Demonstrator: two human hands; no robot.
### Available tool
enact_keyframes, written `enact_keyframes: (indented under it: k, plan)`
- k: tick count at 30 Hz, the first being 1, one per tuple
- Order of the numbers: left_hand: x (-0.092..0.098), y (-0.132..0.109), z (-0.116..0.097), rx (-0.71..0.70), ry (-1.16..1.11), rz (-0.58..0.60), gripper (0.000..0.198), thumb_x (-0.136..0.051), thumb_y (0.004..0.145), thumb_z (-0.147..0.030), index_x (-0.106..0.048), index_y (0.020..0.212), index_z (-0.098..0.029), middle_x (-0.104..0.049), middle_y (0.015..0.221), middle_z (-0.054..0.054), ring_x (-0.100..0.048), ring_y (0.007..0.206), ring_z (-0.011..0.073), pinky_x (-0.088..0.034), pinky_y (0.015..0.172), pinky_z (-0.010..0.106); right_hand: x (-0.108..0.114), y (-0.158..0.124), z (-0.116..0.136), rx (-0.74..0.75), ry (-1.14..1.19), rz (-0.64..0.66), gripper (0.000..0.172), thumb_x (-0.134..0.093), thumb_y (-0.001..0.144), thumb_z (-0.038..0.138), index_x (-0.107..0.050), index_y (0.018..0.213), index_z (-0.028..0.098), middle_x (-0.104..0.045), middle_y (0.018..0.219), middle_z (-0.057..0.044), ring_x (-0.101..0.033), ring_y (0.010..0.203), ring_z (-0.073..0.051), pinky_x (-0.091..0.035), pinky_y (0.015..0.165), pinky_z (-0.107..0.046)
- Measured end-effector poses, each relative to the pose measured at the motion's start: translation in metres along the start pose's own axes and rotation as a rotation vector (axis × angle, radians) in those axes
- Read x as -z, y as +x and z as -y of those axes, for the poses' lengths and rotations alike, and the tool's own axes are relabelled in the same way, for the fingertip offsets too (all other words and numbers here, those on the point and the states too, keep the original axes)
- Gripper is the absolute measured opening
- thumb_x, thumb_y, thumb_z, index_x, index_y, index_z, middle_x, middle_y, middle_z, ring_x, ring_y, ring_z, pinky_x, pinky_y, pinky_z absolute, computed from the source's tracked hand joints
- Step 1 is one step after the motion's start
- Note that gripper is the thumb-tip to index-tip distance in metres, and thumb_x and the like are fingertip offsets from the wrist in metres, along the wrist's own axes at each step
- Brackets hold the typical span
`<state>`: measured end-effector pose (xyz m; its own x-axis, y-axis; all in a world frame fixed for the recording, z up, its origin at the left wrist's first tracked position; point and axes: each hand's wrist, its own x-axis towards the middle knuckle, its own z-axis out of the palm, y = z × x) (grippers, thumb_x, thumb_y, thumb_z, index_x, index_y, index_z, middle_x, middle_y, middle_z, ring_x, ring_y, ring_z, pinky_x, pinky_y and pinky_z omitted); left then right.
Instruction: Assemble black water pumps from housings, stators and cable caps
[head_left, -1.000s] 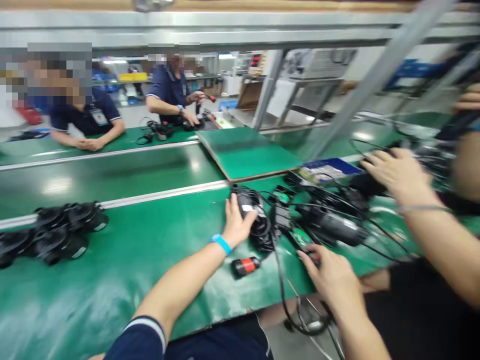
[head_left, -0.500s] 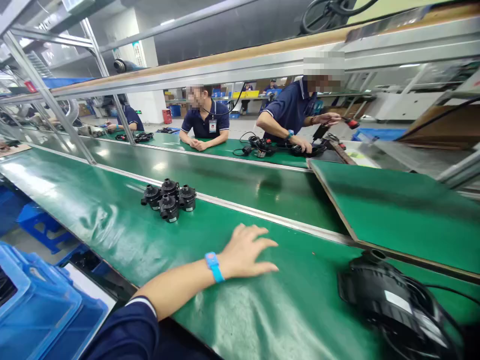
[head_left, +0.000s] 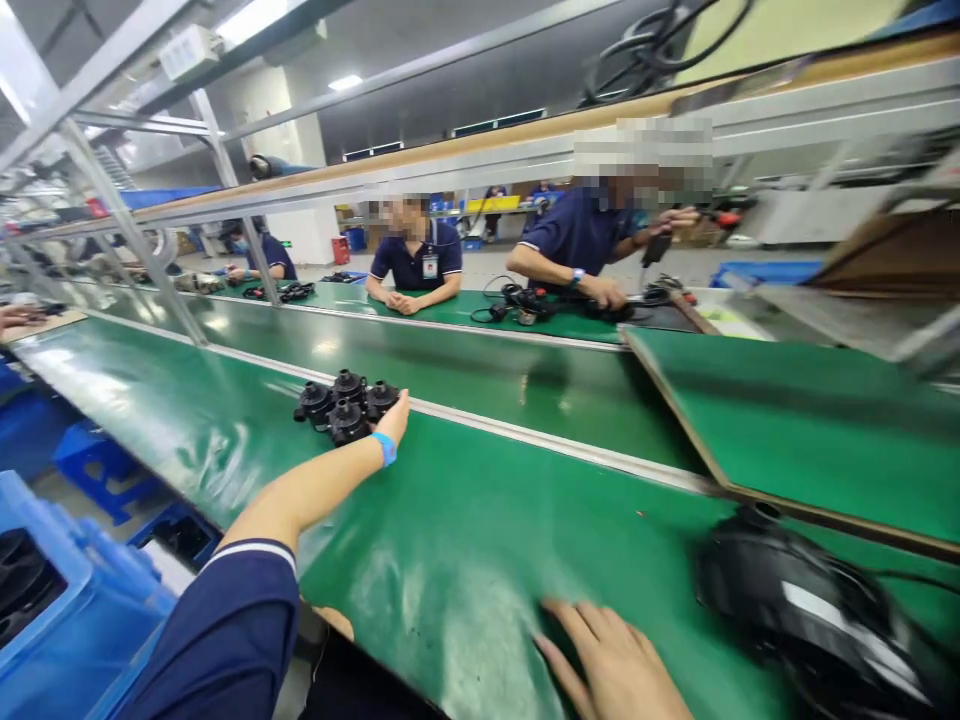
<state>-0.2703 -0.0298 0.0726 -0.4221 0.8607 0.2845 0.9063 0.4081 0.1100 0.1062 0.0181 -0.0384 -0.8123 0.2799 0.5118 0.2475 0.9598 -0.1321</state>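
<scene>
My left hand [head_left: 394,415] reaches across the bench to a tight cluster of black blower-like motor units with round tops and short spouts. It lies against the right side of the rightmost unit [head_left: 381,397]. Its fingers are mostly hidden, so whether they grip cannot be told. The front unit [head_left: 348,422] stands just left of my wrist, which wears a blue band. Low in the view, my right hand [head_left: 611,650] is open over the green mat [head_left: 465,570], fingers stretched out and holding nothing. A larger black blower-like machine [head_left: 802,610] with a white label lies to its right, blurred.
A pale rail [head_left: 555,445] runs along the bench behind the units. A raised green board [head_left: 810,430] juts in at right. Blue bins [head_left: 67,610] stand at lower left. Across the bench, co-workers sit or handle cables [head_left: 517,300]. A shelf beam [head_left: 480,165] crosses overhead.
My left hand has moved from mid-bench leftward and away from me to the black units. My right hand has come into view at the bottom. The camera view has shifted slightly.
</scene>
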Motion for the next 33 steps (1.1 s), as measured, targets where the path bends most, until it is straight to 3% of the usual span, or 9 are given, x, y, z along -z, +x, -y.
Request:
enact_keyframes:
  k: [6,10,13,17,22,25,29,33]
  plan:
    - [0.017,0.010,0.006,-0.018,-0.176,-0.032,0.040,-0.071,0.090,-0.037,-0.062,0.123,-0.016,-0.062,0.130,0.013,-0.058,0.123,0.0295,-0.046,0.107,0.053,-0.010,0.073,-0.006,-0.203,0.028,0.234,0.028,-0.053,0.100,0.035,-0.061,0.123,0.020,-0.074,0.097,-0.012,-0.069,0.092,-0.033,-0.042,0.096,-0.056]
    - [0.024,-0.009,-0.018,0.093,-0.360,-0.108,0.063,-0.079,0.077,-0.045,-0.055,0.128,-0.017,-0.070,0.117,0.015,-0.068,0.107,0.0312,-0.054,0.093,0.045,-0.016,0.095,-0.013,-0.243,0.121,0.217,0.026,-0.052,0.101,0.030,-0.060,0.123,0.018,-0.074,0.103,-0.014,-0.068,0.100,-0.030,-0.037,0.105,-0.054]
    - [0.012,-0.035,-0.045,0.126,-0.541,-0.130,0.059,-0.070,0.082,-0.054,-0.053,0.126,-0.020,-0.073,0.107,0.008,-0.072,0.094,0.0244,-0.058,0.082,0.036,-0.016,0.095,-0.017,-0.235,0.194,0.185,0.024,-0.056,0.098,0.028,-0.062,0.119,0.020,-0.074,0.105,-0.011,-0.068,0.100,-0.027,-0.037,0.106,-0.051]
    - [-0.014,-0.064,-0.068,0.187,-0.768,-0.163,0.063,-0.069,0.079,-0.058,-0.052,0.127,-0.020,-0.070,0.118,0.011,-0.070,0.104,0.0255,-0.056,0.091,0.038,-0.008,0.092,-0.038,-0.256,0.292,0.101,0.021,-0.064,0.091,0.029,-0.067,0.111,0.024,-0.073,0.085,-0.002,-0.067,0.084,-0.021,-0.046,0.094,-0.039]
    - [-0.033,-0.073,-0.070,0.292,-1.010,-0.033,0.070,-0.069,0.071,-0.069,-0.058,0.118,-0.019,-0.071,0.095,0.007,-0.070,0.077,0.0250,-0.057,0.074,0.040,0.007,0.084,-0.101,-0.505,0.311,-0.168,0.024,-0.051,0.096,0.035,-0.067,0.105,0.020,-0.066,0.074,-0.003,-0.062,0.069,-0.020,-0.050,0.072,-0.033]
    - [-0.037,-0.071,-0.069,0.327,-1.067,-0.001,0.078,-0.072,0.067,-0.071,-0.056,0.122,-0.018,-0.069,0.088,0.005,-0.067,0.069,0.0227,-0.056,0.066,0.036,0.014,0.074,-0.135,-0.618,0.313,-0.292,0.028,-0.047,0.095,0.039,-0.066,0.102,0.019,-0.066,0.075,-0.003,-0.063,0.067,-0.020,-0.052,0.068,-0.032]
    - [-0.038,-0.072,-0.069,0.427,-1.170,0.034,0.097,-0.076,0.063,-0.071,-0.047,0.139,-0.019,-0.069,0.093,0.006,-0.069,0.073,0.0241,-0.057,0.067,0.037,0.015,0.067,-0.162,-0.702,0.274,-0.392,0.025,-0.052,0.091,0.036,-0.066,0.103,0.019,-0.070,0.089,-0.007,-0.066,0.082,-0.022,-0.054,0.082,-0.036]
    - [-0.032,-0.076,-0.069,0.401,-1.006,-0.173,0.087,-0.078,0.061,-0.068,-0.055,0.131,-0.021,-0.065,0.122,0.012,-0.067,0.105,0.0326,-0.055,0.092,0.048,0.013,0.064,-0.166,-0.750,0.205,-0.373,0.023,-0.052,0.091,0.030,-0.065,0.105,0.018,-0.068,0.089,-0.007,-0.064,0.082,-0.022,-0.053,0.084,-0.038]
